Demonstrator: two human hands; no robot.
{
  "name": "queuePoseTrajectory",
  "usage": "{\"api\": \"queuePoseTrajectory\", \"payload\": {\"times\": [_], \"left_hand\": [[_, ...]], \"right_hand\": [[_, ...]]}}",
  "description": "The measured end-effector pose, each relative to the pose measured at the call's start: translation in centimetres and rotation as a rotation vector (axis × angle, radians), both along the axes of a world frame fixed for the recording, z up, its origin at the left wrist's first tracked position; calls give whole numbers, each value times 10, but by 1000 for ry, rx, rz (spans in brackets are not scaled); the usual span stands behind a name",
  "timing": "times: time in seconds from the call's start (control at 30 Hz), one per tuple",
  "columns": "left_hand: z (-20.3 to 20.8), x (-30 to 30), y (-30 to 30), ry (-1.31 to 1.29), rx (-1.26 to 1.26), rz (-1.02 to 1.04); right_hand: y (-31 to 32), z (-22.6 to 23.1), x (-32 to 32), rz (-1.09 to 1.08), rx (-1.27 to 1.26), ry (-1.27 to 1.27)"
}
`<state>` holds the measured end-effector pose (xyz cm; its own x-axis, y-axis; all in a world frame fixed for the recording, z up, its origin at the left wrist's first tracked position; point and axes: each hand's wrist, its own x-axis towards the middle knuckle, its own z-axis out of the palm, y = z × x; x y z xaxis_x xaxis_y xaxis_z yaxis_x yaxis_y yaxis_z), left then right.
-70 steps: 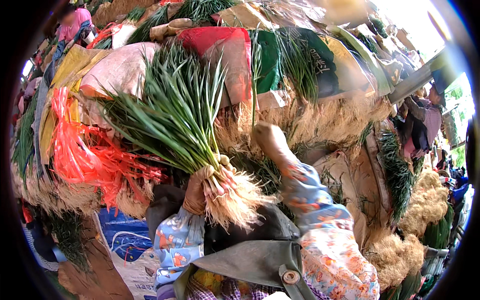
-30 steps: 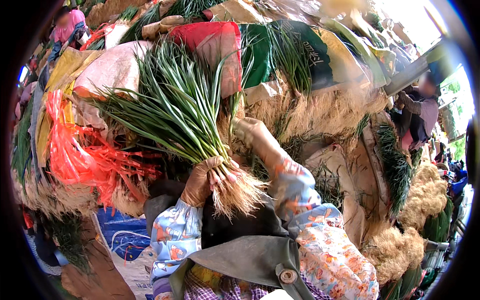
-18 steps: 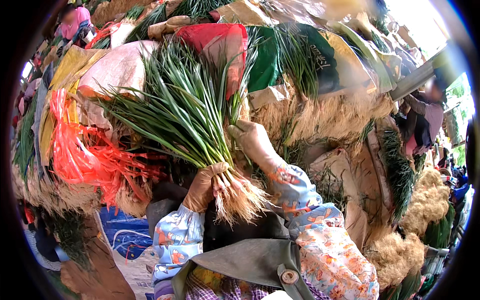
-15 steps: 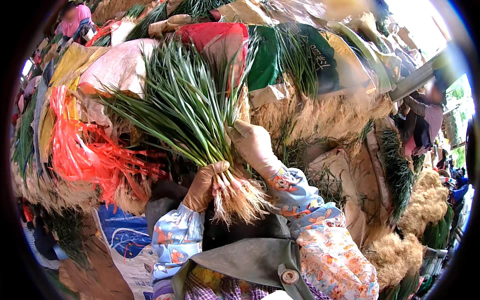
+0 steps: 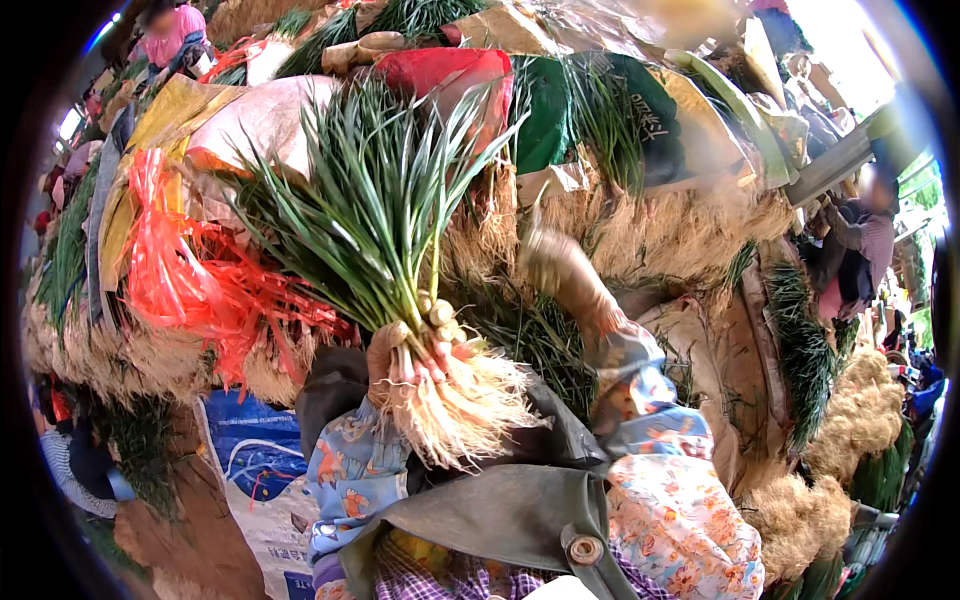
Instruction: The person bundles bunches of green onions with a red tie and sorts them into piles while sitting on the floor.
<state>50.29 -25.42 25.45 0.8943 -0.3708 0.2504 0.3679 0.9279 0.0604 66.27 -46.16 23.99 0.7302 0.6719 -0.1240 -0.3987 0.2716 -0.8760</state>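
My gloved left hand (image 5: 384, 352) is closed round the stems of a bunch of green garlic (image 5: 385, 215). Long flat leaves fan upward from it, and a thick tuft of pale roots (image 5: 460, 400) hangs over my lap. My right hand (image 5: 568, 272), also gloved, is apart from the bunch on its right side, in front of stacked roots. Motion smears its fingers, and whether they hold anything does not show. Below it lie loose green leaves (image 5: 545, 345). Red plastic strips (image 5: 185, 285) hang in a bundle left of the leaves.
Stacked rooted bunches (image 5: 660, 235) fill the far side, partly under a red sack (image 5: 455, 75) and a green sheet (image 5: 545, 120). A blue-and-white sack (image 5: 250, 450) lies at lower left. People work at the right (image 5: 860, 240) and far left (image 5: 170, 38). A metal bar (image 5: 835, 165) juts in at right.
My right hand has left the leaves and moved to the right, away from the bunch. My left hand keeps hold, with the bunch more upright and its roots turned more toward me.
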Motion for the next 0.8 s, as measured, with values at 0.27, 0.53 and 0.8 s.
{"api": "queuePoseTrajectory", "payload": {"times": [0.27, 0.53, 0.8], "left_hand": [[35, -6, 37, -77, 61, 360], [40, 3, 14, 166, 137, 484], [39, 2, 21, 99, 255, 481]], "right_hand": [[-4, 9, 46, -95, -1351, -1306], [71, 42, 121, -113, -937, -798], [6, 79, 36, -150, -1099, -810]]}}
